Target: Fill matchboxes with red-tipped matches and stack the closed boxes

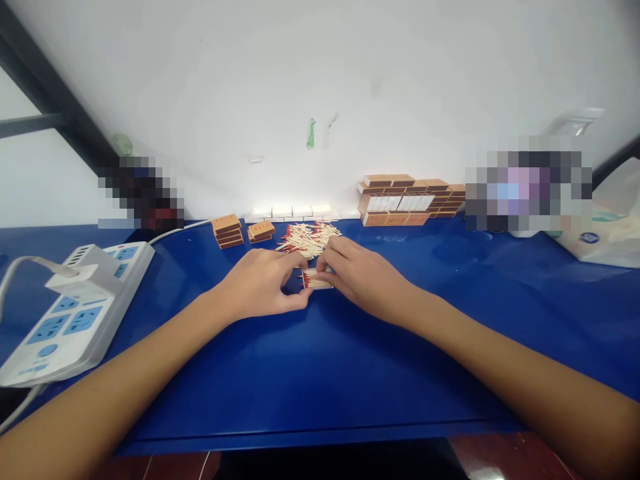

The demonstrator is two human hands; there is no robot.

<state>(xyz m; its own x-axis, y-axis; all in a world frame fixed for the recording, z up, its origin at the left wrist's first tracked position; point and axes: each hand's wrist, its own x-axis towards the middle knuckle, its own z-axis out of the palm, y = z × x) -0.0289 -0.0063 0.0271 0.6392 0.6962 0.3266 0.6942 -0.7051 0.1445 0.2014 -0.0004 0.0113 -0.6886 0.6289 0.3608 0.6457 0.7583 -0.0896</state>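
Between my two hands, a small white matchbox tray (326, 285) lies on the blue table, filled with red-tipped matches (313, 279). My left hand (267, 280) grips the tray's left end between thumb and index finger. With fingers pinched together, my right hand (350, 270) presses on the matches at the tray's right part; whether a match is between those fingertips is hidden. Just behind the tray spreads a loose pile of matches (305, 239), heads pointing various ways. Two short stacks of brown matchbox sleeves (227, 230) stand behind my left hand.
White trays (293, 212) line the wall behind the pile. A larger stack of matchboxes (400, 200) stands at back right. At left lies a white power strip (85, 313) with a plugged-in adapter and cables. A plastic tissue pack (607, 227) sits at far right. The blue table (310, 387) ends near me.
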